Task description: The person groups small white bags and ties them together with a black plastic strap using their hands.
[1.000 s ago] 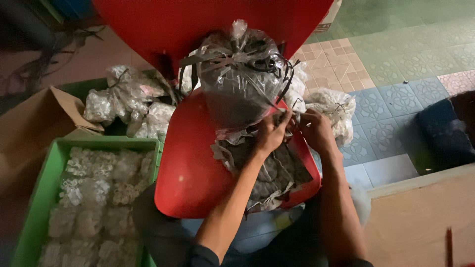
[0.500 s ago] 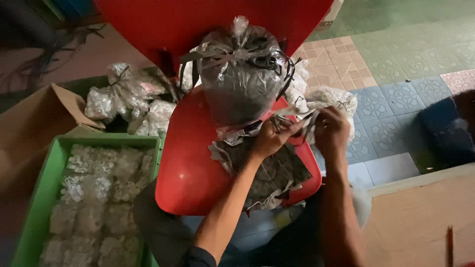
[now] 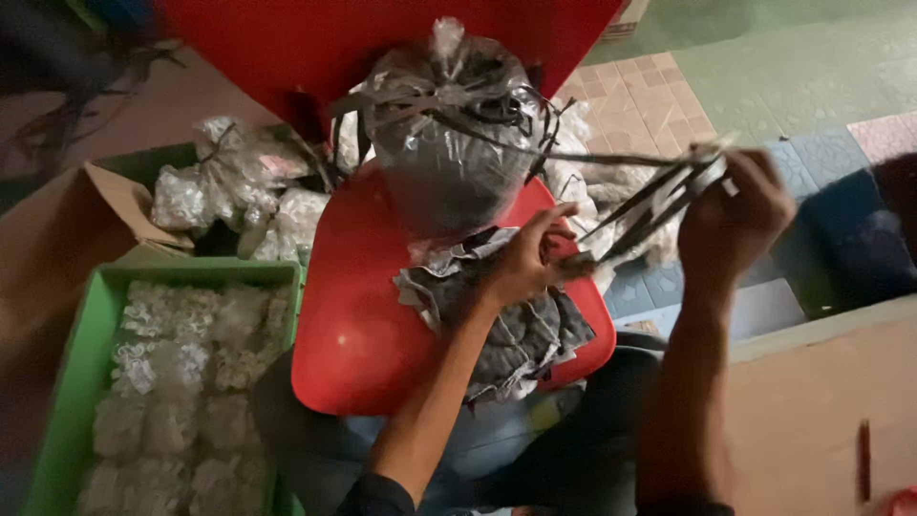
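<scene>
A clear plastic bag [image 3: 449,134] full of dark strips stands on the seat of a red plastic chair [image 3: 353,315]. Flat packets of dark material [image 3: 521,330] lie on the seat in front of it. My left hand [image 3: 523,263] pinches one end of a bundle of thin dark strips [image 3: 650,196] just above the packets. My right hand [image 3: 740,225] grips the other end, raised out to the right, so the strips stretch taut between both hands. One strip still runs back to the bag's tied neck.
A green crate [image 3: 72,382] holding several packs of pale small parts sits at the left. Behind it are a cardboard box [image 3: 67,229] and clear bags of pale parts [image 3: 239,191]. A wooden board [image 3: 821,411] lies at the right on the tiled floor [image 3: 764,76].
My right hand has swung out to the right and upward, drawing the strips away from the bag. My left hand stayed near the packets, still pinching the strips.
</scene>
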